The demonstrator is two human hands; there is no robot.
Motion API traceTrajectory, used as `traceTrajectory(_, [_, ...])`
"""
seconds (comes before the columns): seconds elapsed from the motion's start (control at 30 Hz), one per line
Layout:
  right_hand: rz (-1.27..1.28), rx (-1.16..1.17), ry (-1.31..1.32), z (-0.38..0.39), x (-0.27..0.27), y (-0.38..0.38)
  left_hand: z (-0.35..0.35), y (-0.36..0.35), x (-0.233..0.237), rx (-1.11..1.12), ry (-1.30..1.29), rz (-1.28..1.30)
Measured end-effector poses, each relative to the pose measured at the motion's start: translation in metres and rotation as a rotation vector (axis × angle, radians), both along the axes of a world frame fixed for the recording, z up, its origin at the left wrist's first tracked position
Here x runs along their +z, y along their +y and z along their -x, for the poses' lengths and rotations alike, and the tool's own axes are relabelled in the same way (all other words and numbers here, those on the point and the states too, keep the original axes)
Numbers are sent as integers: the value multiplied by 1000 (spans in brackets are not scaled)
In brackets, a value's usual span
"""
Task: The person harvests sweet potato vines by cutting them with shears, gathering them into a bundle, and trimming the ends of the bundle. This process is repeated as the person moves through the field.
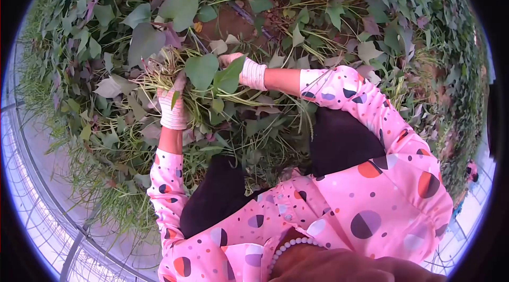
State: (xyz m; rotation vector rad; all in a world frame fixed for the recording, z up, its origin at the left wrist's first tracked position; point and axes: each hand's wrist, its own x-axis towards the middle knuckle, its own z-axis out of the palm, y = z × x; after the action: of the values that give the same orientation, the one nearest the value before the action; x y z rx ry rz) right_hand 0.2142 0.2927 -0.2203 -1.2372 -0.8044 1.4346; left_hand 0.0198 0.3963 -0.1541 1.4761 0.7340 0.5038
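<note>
My left hand (172,102), in a pale ribbed glove, is closed around a bunch of leafy vine stems (165,70). The stem ends stick out above the fist, and long thin stalks trail from it to the right. Across from it, my right hand (249,71) wears a similar glove and reaches in among the vines from the right. Broad green leaves (201,71) hang between the two hands and cover most of the right fingers, so their grip is hidden.
Dense vines with green and purplish leaves (146,43) surround both hands. Brown soil (228,23) shows through beyond them. My dark-clad knees (344,141) are close below. Grass (114,197) borders a pale strip with a curved metal frame (40,186) at left.
</note>
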Motion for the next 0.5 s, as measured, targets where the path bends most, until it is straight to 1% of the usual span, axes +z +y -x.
traceTrajectory(0.03, [-23,-106,23,-9,11,-5,-4,-4,10,163,-30,155])
traceTrajectory(0.07, [30,-138,-106,-24,13,-9,-4,-6,18,327,-62,311])
traceTrajectory(0.1, [90,-165,-232,-38,15,-13,1,-3,23,372,-71,372])
traceTrajectory(0.13, [225,-117,-511,-64,10,-14,19,10,8,341,-78,303])
traceTrajectory(0.2, [480,12,-672,-112,52,-25,23,13,31,505,-191,430])
traceTrajectory(0.27, [549,-55,-1162,-159,30,-45,60,38,26,466,-163,383])
traceTrajectory(0.3, [613,-63,-1238,-183,16,-59,64,37,44,622,-111,384])
traceTrajectory(0.33, [681,-74,-1311,-203,5,-74,81,47,39,615,-199,423])
traceTrajectory(0.37, [725,-15,-1317,-213,3,-89,98,56,35,607,-286,464])
traceTrajectory(0.43, [797,77,-1372,-220,-5,-104,110,60,35,615,-284,449])
traceTrajectory(0.5, [771,99,-1353,-226,-10,-113,115,59,30,562,-147,119])
